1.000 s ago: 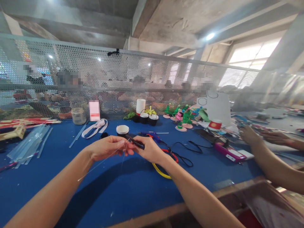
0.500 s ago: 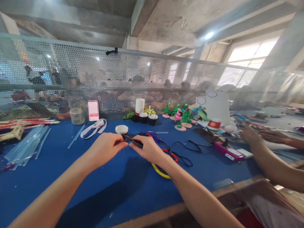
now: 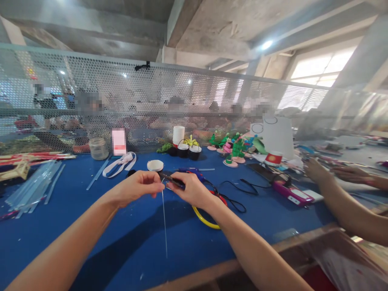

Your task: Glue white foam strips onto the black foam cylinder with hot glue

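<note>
My left hand (image 3: 141, 188) is closed in a pinch. A thin pale strand (image 3: 165, 224) hangs down from its fingertips towards the table. My right hand (image 3: 190, 189) is wrapped round a slim dark object (image 3: 177, 180), whose tip points at the left fingers; its exact kind is hard to make out. Just beyond the hands stands a small white-lined cup (image 3: 155, 165). A blue glue gun (image 3: 194, 173) lies behind my right hand, partly covered. Under my right wrist, a yellow ring (image 3: 206, 220) and a red ring (image 3: 222, 199) are partly hidden.
Clear glue sticks (image 3: 34, 188) and a white ribbon (image 3: 119, 165) lie left. At the back are a glass jar (image 3: 98, 148), small black pots (image 3: 194, 152) and green figures (image 3: 238, 149). Rightwards are a purple power strip (image 3: 292, 193), cables and a co-worker's arm (image 3: 342, 204).
My left fingers have shifted slightly and curl differently. A pale strand now hangs below them that did not show before. My right hand keeps its hold on the dark object.
</note>
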A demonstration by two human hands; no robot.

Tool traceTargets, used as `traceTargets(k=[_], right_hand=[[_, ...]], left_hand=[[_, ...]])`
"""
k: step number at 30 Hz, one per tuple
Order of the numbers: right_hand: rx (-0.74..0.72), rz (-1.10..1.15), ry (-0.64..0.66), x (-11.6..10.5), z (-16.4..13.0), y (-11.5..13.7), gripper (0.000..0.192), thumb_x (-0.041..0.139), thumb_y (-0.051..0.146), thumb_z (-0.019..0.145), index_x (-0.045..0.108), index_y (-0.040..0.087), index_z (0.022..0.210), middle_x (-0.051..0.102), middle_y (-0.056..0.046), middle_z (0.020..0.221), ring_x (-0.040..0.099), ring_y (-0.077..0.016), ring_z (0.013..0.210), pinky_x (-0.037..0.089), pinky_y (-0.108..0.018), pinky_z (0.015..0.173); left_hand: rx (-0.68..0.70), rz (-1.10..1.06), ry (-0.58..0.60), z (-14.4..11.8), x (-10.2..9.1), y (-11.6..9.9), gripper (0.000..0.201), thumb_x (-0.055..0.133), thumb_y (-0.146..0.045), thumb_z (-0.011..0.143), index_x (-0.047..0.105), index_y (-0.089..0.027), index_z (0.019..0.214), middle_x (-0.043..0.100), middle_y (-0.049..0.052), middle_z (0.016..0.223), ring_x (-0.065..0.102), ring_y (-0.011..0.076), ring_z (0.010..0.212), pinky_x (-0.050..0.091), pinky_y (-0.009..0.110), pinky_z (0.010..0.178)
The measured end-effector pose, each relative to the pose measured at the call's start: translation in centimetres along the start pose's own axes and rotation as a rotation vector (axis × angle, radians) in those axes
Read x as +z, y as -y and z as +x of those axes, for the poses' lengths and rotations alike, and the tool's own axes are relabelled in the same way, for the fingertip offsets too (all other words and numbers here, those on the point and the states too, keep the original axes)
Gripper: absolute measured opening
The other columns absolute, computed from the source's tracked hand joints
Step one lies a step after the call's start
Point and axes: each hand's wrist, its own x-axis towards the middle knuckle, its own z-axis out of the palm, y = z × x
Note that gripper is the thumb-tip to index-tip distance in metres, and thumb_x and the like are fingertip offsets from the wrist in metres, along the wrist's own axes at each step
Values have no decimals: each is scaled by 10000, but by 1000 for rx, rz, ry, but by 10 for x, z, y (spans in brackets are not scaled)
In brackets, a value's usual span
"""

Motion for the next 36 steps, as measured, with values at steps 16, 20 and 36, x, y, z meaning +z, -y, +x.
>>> traceTargets(k=[16, 20, 36], right_hand=[[81, 53, 42, 1, -1, 7, 182, 554, 287, 735, 612, 136, 816, 606, -30, 712, 502, -114, 616, 367, -219, 574], [88, 115, 54, 1, -2, 6, 190, 514, 295, 763, 613, 134, 787, 588, -12, 665, 482, -101, 586, 358, -209, 556], [85, 44, 31, 3, -1, 2, 156, 512, 259, 763, 610, 138, 752, 601, -25, 642, 500, -111, 572, 362, -208, 549]], left_hand=[[-50, 14, -249, 3, 1, -7, 216, 603, -332, 620, 536, -154, 518, 508, -53, 458, 443, 77, 491, 333, 208, 510], [-53, -92, -124, 0, -8, -8, 220, 617, -358, 642, 587, -146, 590, 560, -28, 539, 471, 84, 546, 355, 217, 552], [-12, -134, -139, 6, 8, 5, 329, 633, -433, 612, 467, -157, 545, 447, -52, 503, 355, 77, 498, 269, 222, 521]])
